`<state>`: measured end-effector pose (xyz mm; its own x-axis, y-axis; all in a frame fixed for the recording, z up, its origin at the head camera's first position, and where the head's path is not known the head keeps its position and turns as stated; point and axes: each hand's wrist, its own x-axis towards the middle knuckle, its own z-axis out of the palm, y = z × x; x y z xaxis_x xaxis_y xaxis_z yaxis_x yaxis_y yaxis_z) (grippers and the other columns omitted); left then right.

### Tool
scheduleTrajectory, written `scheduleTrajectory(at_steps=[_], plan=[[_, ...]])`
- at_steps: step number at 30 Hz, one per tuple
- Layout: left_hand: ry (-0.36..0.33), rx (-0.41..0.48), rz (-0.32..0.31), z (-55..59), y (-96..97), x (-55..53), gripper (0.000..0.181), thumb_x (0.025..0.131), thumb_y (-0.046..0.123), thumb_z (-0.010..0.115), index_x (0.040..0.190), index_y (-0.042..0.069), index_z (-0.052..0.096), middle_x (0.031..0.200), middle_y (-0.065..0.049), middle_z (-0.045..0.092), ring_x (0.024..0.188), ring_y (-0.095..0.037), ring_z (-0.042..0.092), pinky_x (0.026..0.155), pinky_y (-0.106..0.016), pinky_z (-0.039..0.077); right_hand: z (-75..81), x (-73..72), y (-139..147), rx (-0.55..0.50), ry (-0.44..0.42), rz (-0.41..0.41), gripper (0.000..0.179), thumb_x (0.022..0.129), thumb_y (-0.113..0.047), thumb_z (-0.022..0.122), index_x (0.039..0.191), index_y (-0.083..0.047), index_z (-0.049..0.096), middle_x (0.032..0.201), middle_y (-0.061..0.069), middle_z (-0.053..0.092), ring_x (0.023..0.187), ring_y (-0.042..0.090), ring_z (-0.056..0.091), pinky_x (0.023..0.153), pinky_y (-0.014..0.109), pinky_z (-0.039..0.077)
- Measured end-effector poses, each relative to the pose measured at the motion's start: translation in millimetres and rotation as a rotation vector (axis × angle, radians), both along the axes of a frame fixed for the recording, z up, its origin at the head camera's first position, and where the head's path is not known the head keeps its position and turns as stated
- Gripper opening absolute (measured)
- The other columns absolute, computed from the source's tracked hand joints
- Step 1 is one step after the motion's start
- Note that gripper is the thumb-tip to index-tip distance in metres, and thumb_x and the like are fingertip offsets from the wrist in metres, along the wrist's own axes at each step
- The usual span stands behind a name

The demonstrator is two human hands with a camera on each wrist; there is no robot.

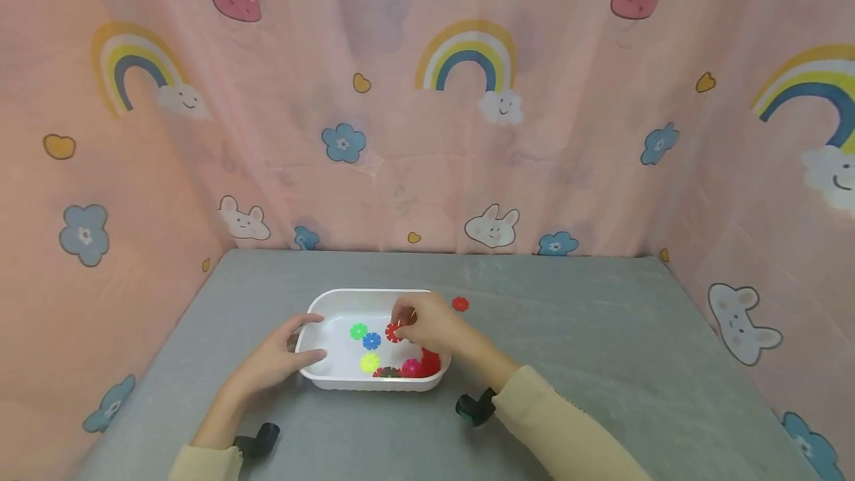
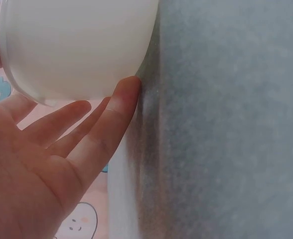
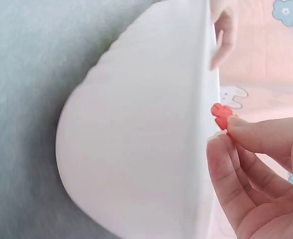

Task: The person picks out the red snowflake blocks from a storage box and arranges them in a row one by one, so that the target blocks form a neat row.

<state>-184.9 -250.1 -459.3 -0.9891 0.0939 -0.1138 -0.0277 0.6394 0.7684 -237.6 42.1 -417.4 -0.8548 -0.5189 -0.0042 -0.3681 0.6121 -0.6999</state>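
A white plastic basin [image 1: 354, 383] stands on the table. My left hand [image 1: 275, 356] holds its left end, with thumb and index finger over the rim. In the left wrist view the other fingers [image 2: 121, 99] lie along the basin's outer wall [image 2: 81, 45]. My right hand [image 1: 430, 325] is over the basin's right part. It pinches a red snowflake disc [image 3: 221, 115] between thumb and fingertips. Green [image 1: 358, 331], blue [image 1: 371, 341] and yellow [image 1: 370, 362] snowflake discs lie in the basin. Several red discs [image 1: 430, 364] and a pink disc [image 1: 411, 367] gather in its near right corner.
One red snowflake disc [image 1: 460, 303] lies on the grey table [image 1: 588, 340], beyond the basin's right end. A pink printed curtain [image 1: 414, 169] encloses the table at the back and both sides. Dark wrist cameras [image 1: 476, 408] sit on both wrists.
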Motion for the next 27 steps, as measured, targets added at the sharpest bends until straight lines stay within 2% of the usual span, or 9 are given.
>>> scheduleTrajectory(at_steps=[5, 10, 14, 21, 27], plan=[[-0.004, 0.0, -0.002, -0.2, -0.9, -0.8, 0.064, 0.09, 0.034, 0.078, 0.144, 0.013, 0.051, 0.155, -0.025, 0.041, 0.133, -0.05, 0.048, 0.102, -0.068, 0.041, 10.6, -3.7, 14.2, -0.025, -0.009, -0.019, 0.013, 0.088, -0.01, 0.079, 0.094, -0.016, 0.07, 0.088, -0.004, 0.063, 0.084, 0.017, 0.06, 0.067, 0.026, 0.057], [-0.001, -0.007, 0.006, -1.5, -1.3, -2.4, 0.063, 0.09, 0.034, 0.077, 0.144, 0.015, 0.051, 0.155, -0.024, 0.042, 0.133, -0.049, 0.049, 0.103, -0.068, 0.04, 12.3, -10.1, 31.4, -0.079, -0.005, -0.039, 0.01, 0.09, -0.006, 0.076, 0.095, -0.012, 0.07, 0.088, -0.001, 0.064, 0.08, 0.019, 0.061, 0.068, 0.026, 0.057], [0.0, -0.01, 0.007, -1.6, -0.5, -3.3, 0.062, 0.09, 0.034, 0.077, 0.143, 0.015, 0.052, 0.154, -0.024, 0.042, 0.132, -0.05, 0.049, 0.102, -0.068, 0.041, 11.9, -16.7, 47.7, -0.08, 0.037, -0.086, 0.009, 0.09, -0.005, 0.076, 0.096, -0.01, 0.071, 0.088, 0.0, 0.064, 0.08, 0.018, 0.06, 0.068, 0.026, 0.057], [0.002, -0.013, -0.002, -0.5, 0.8, -2.7, 0.063, 0.089, 0.035, 0.078, 0.143, 0.014, 0.052, 0.154, -0.025, 0.042, 0.132, -0.05, 0.049, 0.102, -0.068, 0.042, 8.9, -24.6, 79.0, -0.078, 0.094, -0.183, 0.01, 0.09, -0.005, 0.076, 0.098, -0.009, 0.072, 0.09, 0.002, 0.065, 0.081, 0.02, 0.06, 0.068, 0.029, 0.058], [-0.004, -0.019, -0.004, 0.0, 0.8, -0.9, 0.064, 0.089, 0.035, 0.078, 0.143, 0.014, 0.052, 0.154, -0.025, 0.042, 0.13, -0.049, 0.05, 0.099, -0.068, 0.044, -4.6, -35.0, 103.5, -0.112, 0.086, -0.25, 0.015, 0.091, -0.004, 0.074, 0.106, -0.003, 0.071, 0.094, 0.007, 0.067, 0.08, 0.022, 0.061, 0.068, 0.03, 0.058]])
